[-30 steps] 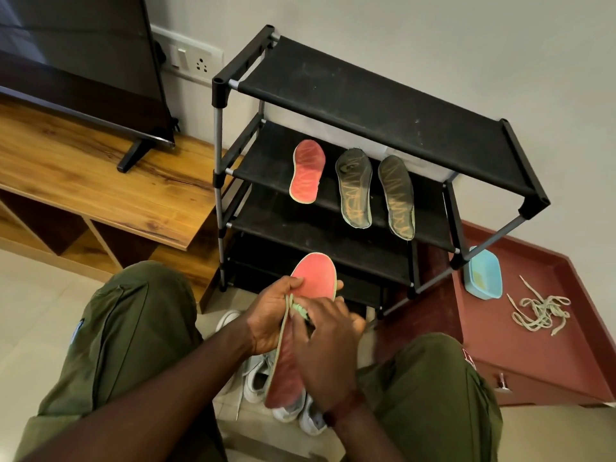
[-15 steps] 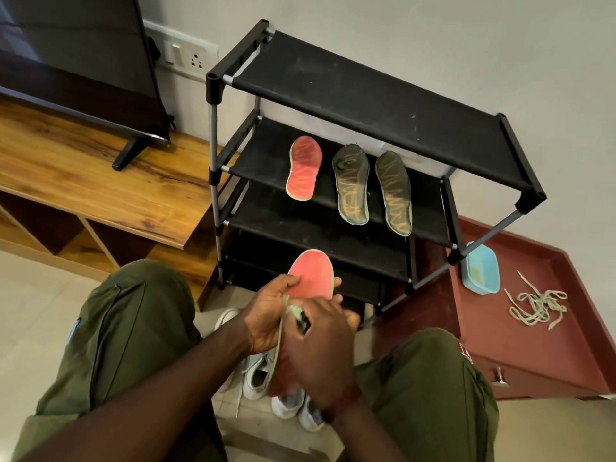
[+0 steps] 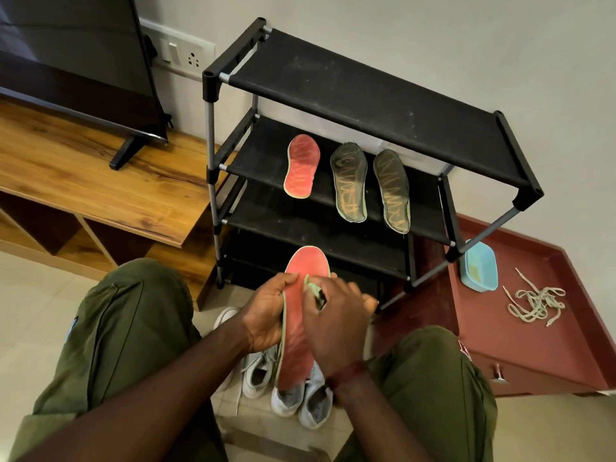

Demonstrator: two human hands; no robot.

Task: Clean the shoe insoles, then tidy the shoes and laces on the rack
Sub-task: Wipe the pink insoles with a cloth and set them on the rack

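The left hand (image 3: 266, 315) grips the insole (image 3: 300, 348) by its edge, thumb on the red face. The right hand (image 3: 336, 325) pinches a small green pad (image 3: 313, 288) against its upper part; what the pad is cannot be told. The insole hangs over the shoes (image 3: 286, 395) on the floor, before the rack (image 3: 366, 91), where its red mate (image 3: 301, 166) and a dark pair (image 3: 349, 183) lie on the second shelf. This looks like the last insole being cleaned. Next, probably, strokes toward the heel, then a place beside the mate. Laces (image 3: 535, 303) wait well apart.
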